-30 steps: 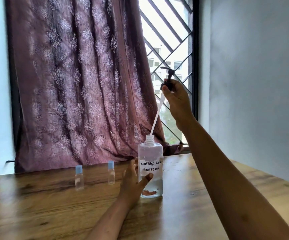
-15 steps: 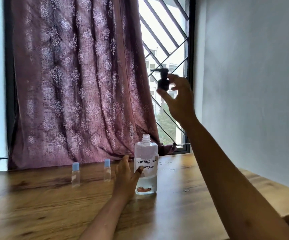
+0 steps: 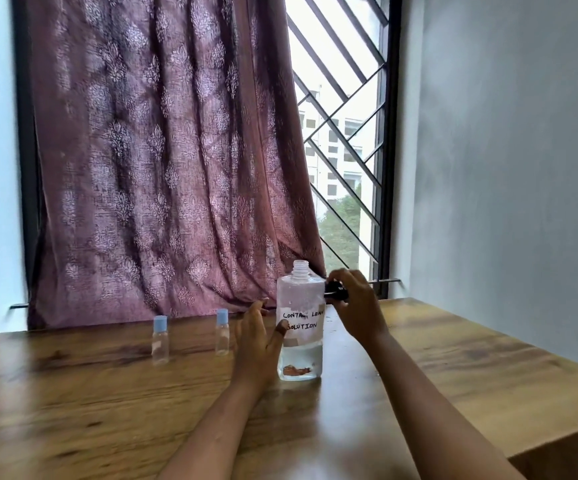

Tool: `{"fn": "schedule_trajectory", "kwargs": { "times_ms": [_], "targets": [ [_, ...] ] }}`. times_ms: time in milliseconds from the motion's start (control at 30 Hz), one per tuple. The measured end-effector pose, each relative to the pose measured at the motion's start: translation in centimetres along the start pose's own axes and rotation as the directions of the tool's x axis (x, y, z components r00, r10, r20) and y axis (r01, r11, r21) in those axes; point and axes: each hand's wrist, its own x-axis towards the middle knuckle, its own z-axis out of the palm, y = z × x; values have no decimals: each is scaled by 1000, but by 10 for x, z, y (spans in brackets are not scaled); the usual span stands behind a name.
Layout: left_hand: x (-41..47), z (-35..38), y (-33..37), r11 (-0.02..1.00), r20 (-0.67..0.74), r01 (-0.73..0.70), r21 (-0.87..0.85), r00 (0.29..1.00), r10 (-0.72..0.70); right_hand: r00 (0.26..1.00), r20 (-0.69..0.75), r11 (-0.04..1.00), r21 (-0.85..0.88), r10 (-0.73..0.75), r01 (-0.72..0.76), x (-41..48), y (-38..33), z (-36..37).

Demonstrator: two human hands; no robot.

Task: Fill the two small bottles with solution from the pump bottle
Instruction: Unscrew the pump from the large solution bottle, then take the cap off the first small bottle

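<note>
Pump bottle (image 3: 300, 327) upright on the wooden table (image 3: 453, 348), centre of view, long axis vertical, threaded neck uncapped and open at the top, handwritten label facing the camera, clear solution filling only the lower part. Left hand (image 3: 258, 344) against the bottle's left flank, palm to the side wall, thumb across the label edge, fingers reaching round behind; grip steadying, not lifting. Right hand (image 3: 356, 310) just beside the bottle's right shoulder, fingers curled and pinched on the black pump head (image 3: 336, 292), held low near the table's far edge; dip tube not visible, hidden or out of sight behind the bottle. Two small bottles (image 3: 160, 341) (image 3: 222, 333) upright to the left of the pump bottle, blue caps on, apparently empty, well apart from each other and clear of both hands; nearer one just beyond the left hand's knuckles. Key relation: small bottles lie to the left, on the left hand's side, right hand farther and occupied. Judged stage: early, pump removed, no filling begun, both small caps yet to come off. Next move judged to require setting the pump head down to free the right hand, then bringing a small bottle in. Risk noted: open, unsupported tall bottle liable to tip if released carelessly.
</note>
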Motion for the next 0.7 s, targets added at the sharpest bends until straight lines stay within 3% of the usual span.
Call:
{"fn": "schedule_trajectory", "kwargs": {
  "times_ms": [200, 300, 367, 567, 700],
  "targets": [
    [2, 1, -3, 998, 10, 51, -24, 999, -51, 953, 27, 948, -116, 303, -298, -43, 28, 17],
    [2, 3, -3, 997, 10, 68, -40, 998, -67, 846, 90, 830, -269, 526, -488, -49, 30, 19],
    [1, 2, -1, 995, 0, 58, -77, 998, -58, 769, 146, 750, -390, 623, -534, -50, 30, 19],
    [-3, -8, 3, 995, -15, 89, -47, 996, -90, 677, 131, 610, -580, 724, -540, -56, 34, 14],
    [-2, -16, 3, 991, -96, 130, -22, 987, -131, 707, 30, 630, -481, 706, -610, -55, 25, 7]
  ]
}}
